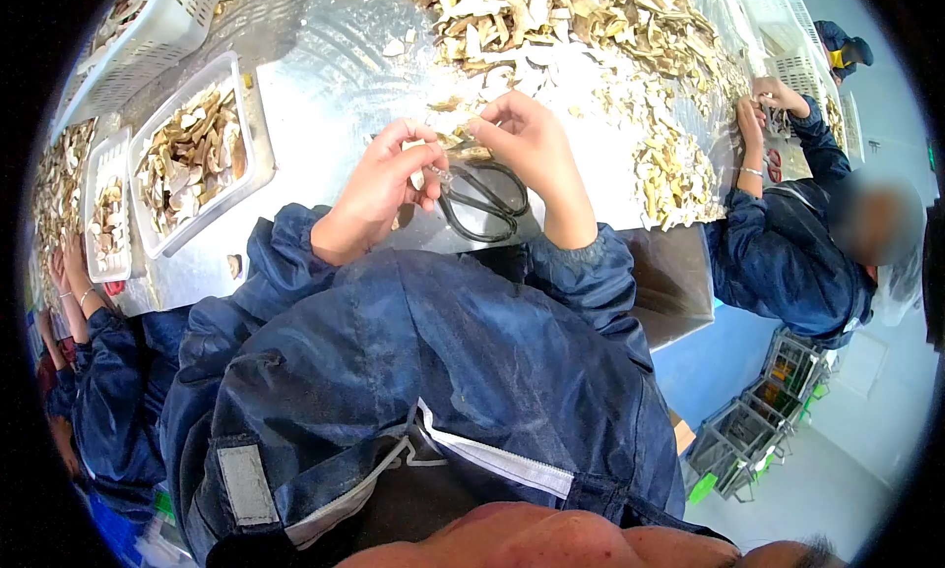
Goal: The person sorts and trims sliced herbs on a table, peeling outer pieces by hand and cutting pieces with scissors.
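Past our blue jacket [423,322] lay black-handled scissors [509,215] by our left hand [369,194] and right hand [536,150], fingers bent close, their grip unclear, with slices filling much of a tray [258,140] and, seemingly much left, a larger heap [591,22] loose beyond

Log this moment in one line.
left hand: fingers bent, hold unclear | right hand: fingers bent, hold unclear | scissors: near both, handles toward wearer | pale pieces: piled beyond

A workroom, with workers sorting slices at metal tables [295,125].
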{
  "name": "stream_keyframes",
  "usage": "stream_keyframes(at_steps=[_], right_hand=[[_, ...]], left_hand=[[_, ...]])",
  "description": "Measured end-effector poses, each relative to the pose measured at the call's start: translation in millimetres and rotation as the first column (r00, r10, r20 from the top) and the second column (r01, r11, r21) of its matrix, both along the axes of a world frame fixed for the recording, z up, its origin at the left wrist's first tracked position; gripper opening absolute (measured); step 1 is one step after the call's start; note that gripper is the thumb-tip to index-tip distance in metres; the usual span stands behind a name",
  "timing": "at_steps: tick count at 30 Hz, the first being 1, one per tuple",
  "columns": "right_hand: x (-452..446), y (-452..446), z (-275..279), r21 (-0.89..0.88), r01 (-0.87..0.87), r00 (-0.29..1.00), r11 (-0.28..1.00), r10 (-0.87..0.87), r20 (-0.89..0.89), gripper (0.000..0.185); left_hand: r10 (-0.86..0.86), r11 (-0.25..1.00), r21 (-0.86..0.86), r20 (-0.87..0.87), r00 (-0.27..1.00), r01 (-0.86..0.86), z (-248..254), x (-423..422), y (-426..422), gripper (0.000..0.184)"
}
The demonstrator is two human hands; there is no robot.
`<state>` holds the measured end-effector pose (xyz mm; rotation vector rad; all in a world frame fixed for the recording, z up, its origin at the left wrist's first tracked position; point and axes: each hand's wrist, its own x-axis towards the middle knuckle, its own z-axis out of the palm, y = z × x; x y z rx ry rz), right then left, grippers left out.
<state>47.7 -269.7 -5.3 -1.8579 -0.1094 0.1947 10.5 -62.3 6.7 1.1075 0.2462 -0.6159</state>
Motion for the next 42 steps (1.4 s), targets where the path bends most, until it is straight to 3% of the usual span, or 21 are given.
stream_keyframes(at_steps=[1, 7, 16, 19, 22, 25, 28, 31, 35, 38, 42], right_hand=[[-4, 0, 2, 0.159, 0.021, 0.997, 0.987, -0.009, -0.075, 0.019], [-16, 7, 18, 0.343, 0.012, 0.975, 0.939, 0.064, -0.211, 0.013], [-22, 10, 24, 0.405, 0.069, 0.951, 0.912, 0.063, -0.303, 0.012], [-29, 21, 23, 0.428, 0.013, 0.976, 0.903, 0.082, -0.202, 0.011], [-30, 21, 15, 0.344, 0.007, 0.984, 0.939, 0.054, -0.168, 0.012], [-32, 18, 15, -0.039, -0.037, 0.985, 0.999, 0.043, 0.165, 0.016], [-31, 17, 12, -0.166, -0.042, 0.9, 0.985, 0.109, 0.422, 0.023], [-36, 22, 21, -0.108, 0.013, 0.935, 0.994, 0.026, 0.355, 0.023], [-36, 12, 4, 0.289, 0.165, 0.986, 0.943, -0.164, -0.029, 0.022], [-38, 12, 28, 0.311, 0.107, 0.986, 0.944, -0.061, -0.153, 0.019], [-41, 13, 17, 0.317, -0.026, 0.972, 0.948, 0.098, -0.214, 0.019]], left_hand=[[0.017, 1.0, 0.023, 0.011, 1.0, -0.017, 1, 0, -2, 0.013], [0.042, 0.999, 0.024, 0.018, 0.999, -0.042, 6, 0, -2, 0.02], [0.04, 0.999, 0.021, 0.052, 0.998, -0.041, -1, -2, 1, 0.021], [0.019, 0.998, 0.053, 0.073, 0.997, -0.023, -2, -2, 0, 0.022], [0.02, 0.998, 0.05, 0.065, 0.998, -0.023, 3, -3, -1, 0.022], [0.012, 0.999, -0.04, -0.009, 1.0, -0.012, 9, -1, 0, 0.022], [-0.058, 0.99, -0.131, -0.034, 0.998, 0.053, -1, -1, 3, 0.021], [-0.053, 0.994, -0.1, -0.001, 0.999, 0.053, -2, -2, 3, 0.019], [-0.037, 0.999, 0.013, 0.03, 0.999, 0.036, 3, -2, 3, 0.016], [-0.079, 0.996, 0.041, 0.079, 0.994, 0.076, -2, -3, 1, 0.015], [-0.141, 0.987, 0.09, 0.123, 0.982, 0.13, 0, -4, -1, 0.014]])
